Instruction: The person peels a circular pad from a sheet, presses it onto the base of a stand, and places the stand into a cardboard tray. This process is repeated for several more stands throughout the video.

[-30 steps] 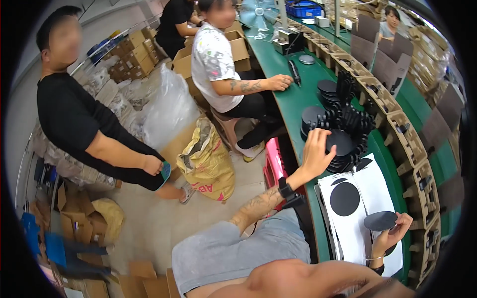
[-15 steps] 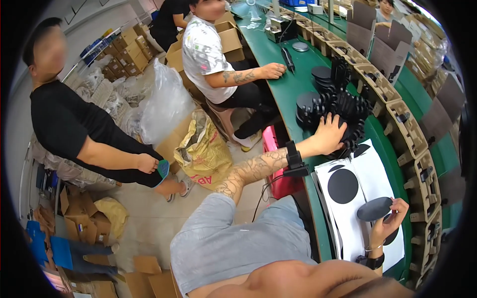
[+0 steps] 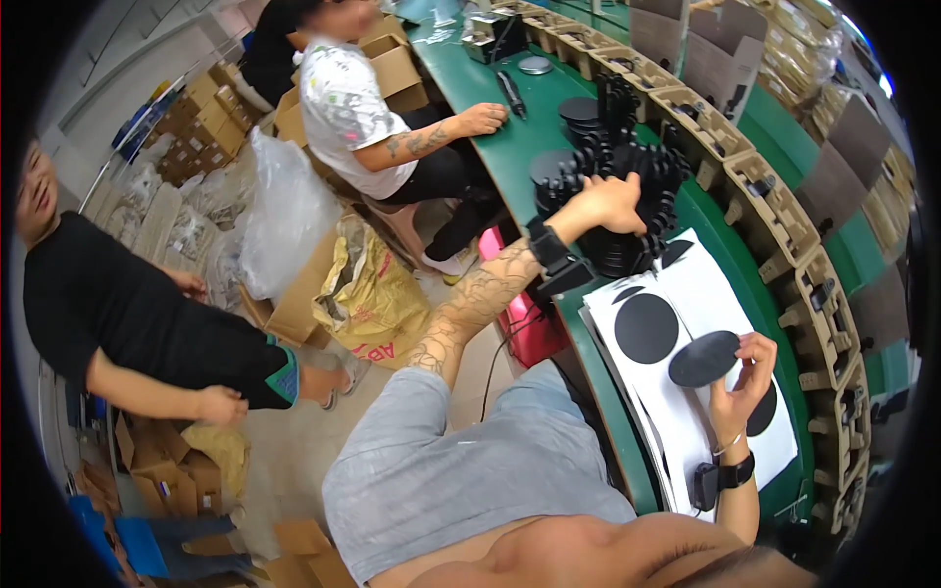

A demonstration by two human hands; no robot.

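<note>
Near the bench's front edge, my right hand [image 3: 742, 377] pinches one thin, light, seemingly flexible black disc [image 3: 703, 359] by its rim; my left hand [image 3: 610, 203] curls, grip hidden, onto the black disc stack [image 3: 627, 211].

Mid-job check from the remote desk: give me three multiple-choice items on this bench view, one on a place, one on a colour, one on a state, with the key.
1. Where is the left hand?
A. on the pile of black discs
B. on the yellow sack
C. on the white sheets

2. What colour is the bench top?
A. red
B. green
C. white

3. What is the state of the right hand?
A. empty, flat on the bench
B. gripping a cardboard box
C. holding one black disc by its edge, above the white sheets

Key: 1 A, the fingers rest on the heaped discs; 2 B, the surface beside the discs is green; 3 C, the fingertips pinch a disc raised over the sheets.
</note>
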